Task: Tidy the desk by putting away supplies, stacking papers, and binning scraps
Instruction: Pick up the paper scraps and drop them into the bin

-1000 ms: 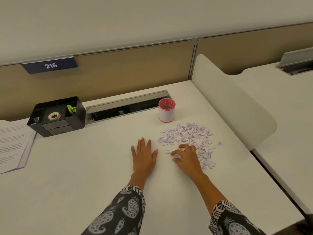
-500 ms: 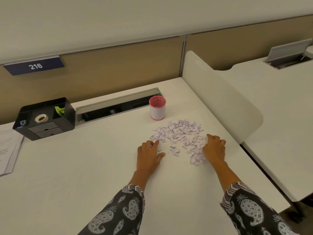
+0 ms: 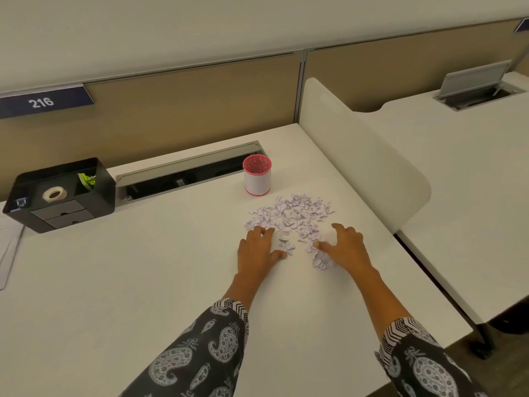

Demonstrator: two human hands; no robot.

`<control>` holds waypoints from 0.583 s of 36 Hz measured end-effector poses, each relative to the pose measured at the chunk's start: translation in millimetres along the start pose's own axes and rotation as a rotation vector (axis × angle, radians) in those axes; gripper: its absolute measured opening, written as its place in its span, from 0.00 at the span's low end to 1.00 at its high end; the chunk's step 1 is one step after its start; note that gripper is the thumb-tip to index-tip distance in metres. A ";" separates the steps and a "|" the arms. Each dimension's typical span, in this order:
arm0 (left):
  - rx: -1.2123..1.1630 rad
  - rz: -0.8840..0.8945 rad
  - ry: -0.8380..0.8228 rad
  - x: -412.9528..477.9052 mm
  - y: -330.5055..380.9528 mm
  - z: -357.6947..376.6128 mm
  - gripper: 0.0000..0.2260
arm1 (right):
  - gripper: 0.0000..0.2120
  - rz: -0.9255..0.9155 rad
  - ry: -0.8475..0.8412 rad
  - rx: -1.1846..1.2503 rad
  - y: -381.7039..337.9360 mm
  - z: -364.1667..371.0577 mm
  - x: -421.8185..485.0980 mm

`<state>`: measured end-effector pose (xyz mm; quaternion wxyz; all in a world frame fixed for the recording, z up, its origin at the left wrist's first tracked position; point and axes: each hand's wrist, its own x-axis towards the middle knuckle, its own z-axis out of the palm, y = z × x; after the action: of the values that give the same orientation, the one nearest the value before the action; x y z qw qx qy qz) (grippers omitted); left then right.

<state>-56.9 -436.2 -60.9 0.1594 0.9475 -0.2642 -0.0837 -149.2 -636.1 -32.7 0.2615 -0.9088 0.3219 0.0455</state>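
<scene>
- Nothing clamped yet. My left grip [image 3: 257,247] and right grip [image 3: 347,247] sit loose, fingers down on the worktop [image 3: 143,282], one at each near corner of the paper scraps [image 3: 292,216].
- Those bits look feather-light, so a fast scoop could scatter them.
- Strays would probably leak out through the gap between my grips.
- Shove too far forward and I might tip the cup [image 3: 257,175] just behind the pile.
- The worktop's right edge is close, so bits could slide off.
</scene>
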 end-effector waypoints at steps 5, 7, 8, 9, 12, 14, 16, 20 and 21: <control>-0.033 -0.063 -0.028 -0.7 5.0 0.0 0.30 | 0.49 0.123 -0.183 -0.138 7.7 4.0 -15.4; -0.084 -0.074 -0.042 -1.3 6.2 3.0 0.28 | 0.48 0.129 -0.210 -0.107 6.7 12.6 -16.3; -0.114 -0.076 -0.043 -1.5 6.9 4.3 0.27 | 0.47 0.127 -0.209 -0.083 4.9 16.8 -15.3; -0.142 -0.075 -0.039 -1.4 7.5 5.7 0.25 | 0.45 0.122 -0.203 -0.060 2.1 20.6 -13.8; -0.223 -0.078 -0.025 -0.7 9.4 7.2 0.22 | 0.38 0.095 -0.155 0.036 -8.5 28.4 -7.9; -0.278 -0.088 -0.020 0.7 9.5 8.0 0.22 | 0.35 0.073 -0.121 0.112 -14.7 32.3 -3.7; -0.343 -0.107 0.000 1.8 9.5 7.5 0.22 | 0.33 0.039 -0.090 0.199 -18.6 35.3 0.1; -0.458 -0.115 0.052 5.3 10.1 5.2 0.22 | 0.35 -0.004 -0.032 0.328 -23.1 37.8 3.8; -0.464 -0.096 0.053 6.3 10.3 5.2 0.23 | 0.36 -0.012 -0.022 0.327 -23.8 38.7 4.2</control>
<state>-57.8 -449.2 -62.7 0.3757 0.8988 -0.1883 -0.1248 -128.2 -603.3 -56.4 0.4098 -0.8554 0.3168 0.0011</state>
